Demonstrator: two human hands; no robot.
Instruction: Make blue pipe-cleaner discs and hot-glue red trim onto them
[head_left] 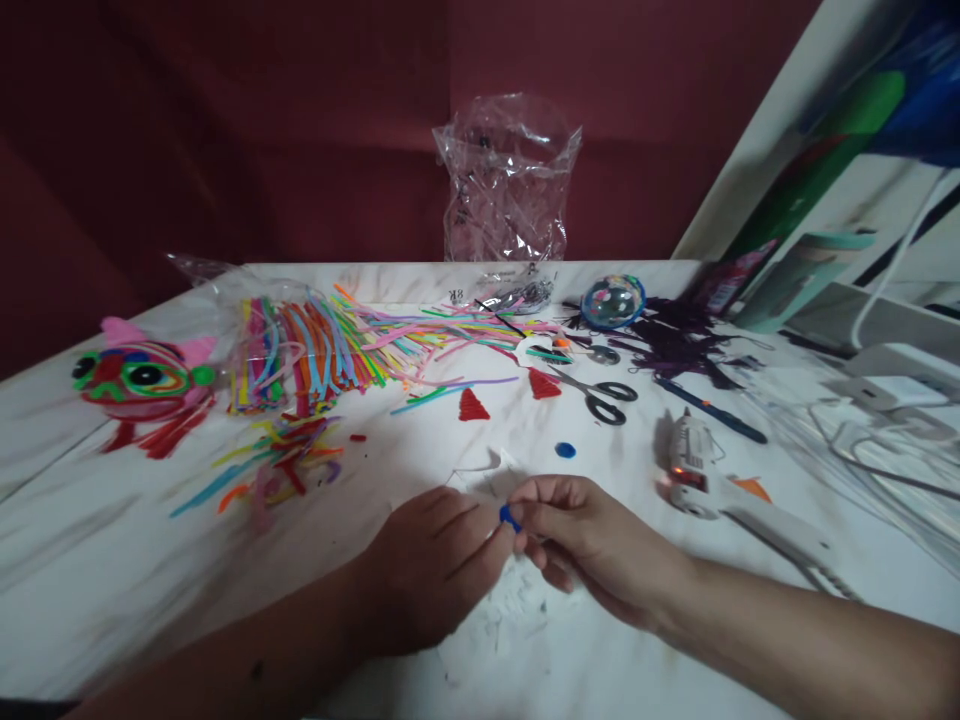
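- The left hand (435,565) is seen low in the centre, its forearm entering from the bottom left. The back of the hand faces up and the fingers are curled in, tips pointed right.
- The right hand (589,540) is seen just beside it, its forearm entering from the bottom right. The knuckles are turned up and the fingers are bent, tips pointed left.
- Both sets of fingertips are brought together into a tight pinch, and a blue piece (510,516) is gripped between them, just above the table (112,560).
- Only a small rounded blue edge is shown between the fingertips. Its long axis and the way it points cannot be told.
- A blue disc (565,450) is laid flat on the table, a little beyond the hands.
- A glue gun (694,465) is laid to the right of the right hand, with its handle stretched toward the lower right.
- Scissors (600,390) are laid beyond the disc, handles to the right, blades pointed left.
- Two red triangles (472,405) are set near the scissors.
- Coloured strips (322,345) are spread across the far left half, partly inside clear plastic.
- A craft figure (142,380) with big eyes is placed at the far left.
- A clear bag (510,180) is stood upright at the far edge.
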